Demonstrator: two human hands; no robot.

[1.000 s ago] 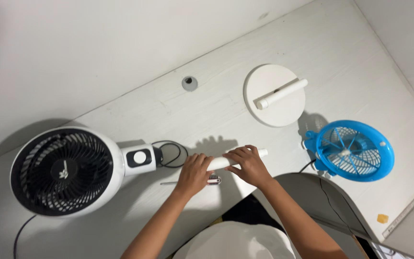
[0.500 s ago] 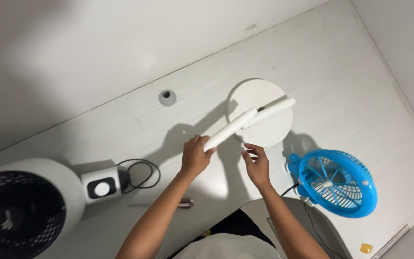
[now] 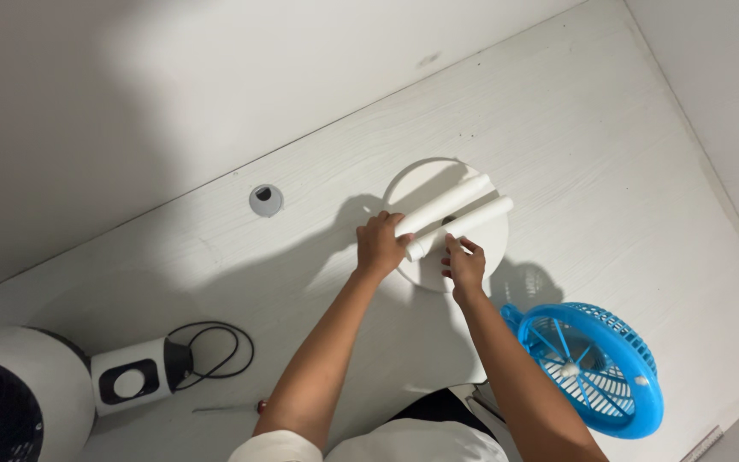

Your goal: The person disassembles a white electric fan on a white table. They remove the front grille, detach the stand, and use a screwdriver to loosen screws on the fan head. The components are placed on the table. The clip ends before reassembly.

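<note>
Your left hand (image 3: 380, 245) is closed around the near end of a white tube (image 3: 440, 205), holding it over the round white base (image 3: 421, 269). Your right hand (image 3: 464, 265) pinches the near end of a second white tube (image 3: 464, 224) with its fingertips, and that tube lies just beside the first, almost parallel, also over the base. The base sits near the middle of the white desk (image 3: 575, 128), well apart from the back wall edge and from the right edge, with bare desktop beyond it on both sides. A blue fan (image 3: 592, 368) stands near your right forearm, close to the desk's front edge. To your left, a grommet hole (image 3: 266, 200) is set near the wall, and the large white fan (image 3: 10, 402) with its coiled cord (image 3: 215, 351) lies well apart at the left corner.
</note>
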